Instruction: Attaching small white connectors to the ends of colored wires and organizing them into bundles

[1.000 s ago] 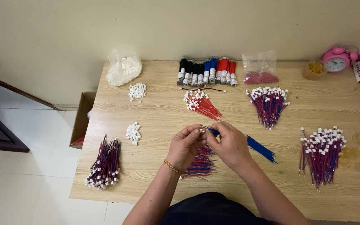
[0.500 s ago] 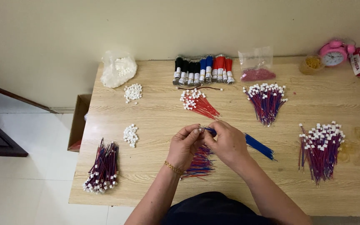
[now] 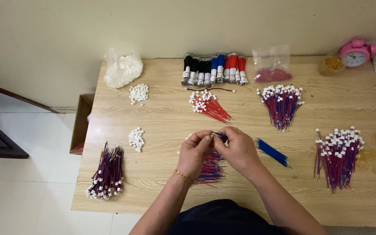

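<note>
Premises: a room in a home, used for small-scale wire assembly piecework. Evidence: a light wooden laminate table (image 3: 162, 109) set against a plain cream wall (image 3: 109, 26), on a white tiled floor (image 3: 22, 191). A pink twin-bell alarm clock (image 3: 356, 52) stands at the far right corner of the table. Sorted bundles of red and blue wires with white plastic connectors (image 3: 337, 154) lie near the right edge, and loose white plastic connectors (image 3: 139, 93) lie towards the far left corner. An open brown cardboard box (image 3: 82, 124) sits on the floor beside the left edge.

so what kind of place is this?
Likely a home workbench for hand-assembling wire leads: a wooden table with wire bundles, loose white connectors, and a pink alarm clock against a plain wall.
</note>
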